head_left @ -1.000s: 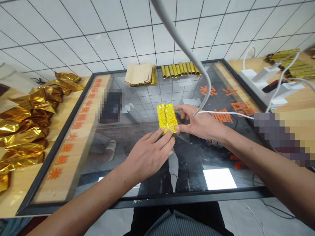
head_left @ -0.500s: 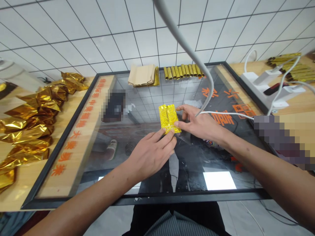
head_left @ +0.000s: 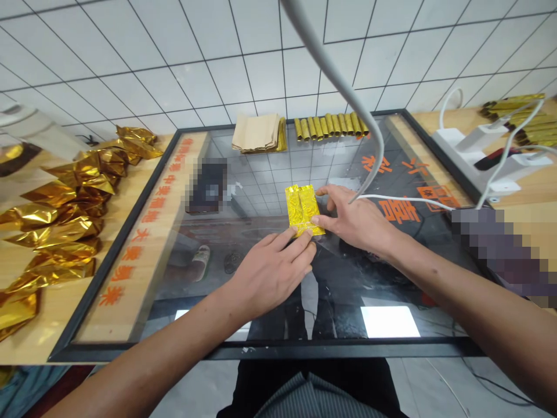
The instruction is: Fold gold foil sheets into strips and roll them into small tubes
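A small sheet of gold foil paper (head_left: 301, 203) lies flat on the glass top, its two sides folded in so that a seam runs down the middle. A crease crosses it near its lower edge. My left hand (head_left: 278, 264) rests palm down with outstretched fingers, the fingertips on that lower edge. At the right side is my right hand (head_left: 357, 217): its thumb touches the paper's lower right part, while the index finger points to the upper right corner. Thumb and index finger are apart, and the other fingers are curled and partly hidden.
Behind stand a stack of brown paper sheets (head_left: 256, 132) and a row of rolled gold tubes (head_left: 331, 126). Crumpled gold foil pieces (head_left: 65, 232) line the left. A grey cable (head_left: 339, 81) hangs in front of the right hand. A power strip (head_left: 474, 145) lies at right.
The view has shifted slightly, so things on the table appear a little further right. Both hands keep nearly the same places on the foil paper.
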{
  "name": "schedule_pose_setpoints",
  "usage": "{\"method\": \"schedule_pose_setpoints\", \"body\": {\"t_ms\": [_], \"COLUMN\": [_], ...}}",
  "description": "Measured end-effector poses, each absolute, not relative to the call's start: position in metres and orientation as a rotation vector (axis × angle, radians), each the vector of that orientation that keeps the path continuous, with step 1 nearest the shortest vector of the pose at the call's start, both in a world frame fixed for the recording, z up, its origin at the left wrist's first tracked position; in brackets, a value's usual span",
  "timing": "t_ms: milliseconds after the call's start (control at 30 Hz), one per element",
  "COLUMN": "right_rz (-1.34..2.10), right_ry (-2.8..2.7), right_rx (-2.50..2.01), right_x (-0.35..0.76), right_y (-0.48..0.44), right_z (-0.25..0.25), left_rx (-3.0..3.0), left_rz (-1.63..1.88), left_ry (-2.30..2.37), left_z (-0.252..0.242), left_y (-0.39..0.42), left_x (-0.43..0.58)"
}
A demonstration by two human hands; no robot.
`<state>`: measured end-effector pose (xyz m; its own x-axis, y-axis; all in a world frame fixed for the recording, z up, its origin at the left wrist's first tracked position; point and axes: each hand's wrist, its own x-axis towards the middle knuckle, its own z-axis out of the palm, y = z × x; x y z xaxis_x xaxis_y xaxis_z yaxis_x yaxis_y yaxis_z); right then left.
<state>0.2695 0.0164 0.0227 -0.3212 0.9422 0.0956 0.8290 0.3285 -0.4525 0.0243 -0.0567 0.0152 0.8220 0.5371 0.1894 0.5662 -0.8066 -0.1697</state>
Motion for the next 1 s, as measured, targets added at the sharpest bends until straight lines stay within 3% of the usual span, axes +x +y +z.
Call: {"method": "schedule_pose_setpoints", "body": {"t_ms": [267,467,1000], "right_rz": [0.753,0.617,0.719], "right_ry": [-2.150,-2.261,-2.336], "right_rx": [-1.497,-1.467,-1.362], "right_x": [0.280,0.283,0.289], "right_y": [0.021,0.023,0.022], "right_z": [0.020,0.020,0.028], "left_rx": [-2.774,-2.769,-2.778], "left_rz": [-0.250,-0.239,-0.242], "left_ry": [-0.848,-0.851,-0.853], "left_z": [0.014,0.015,0.018], "left_y": [-0.056,-0.056,-0.057], "left_x": [0.025,0.026,0.026]}}
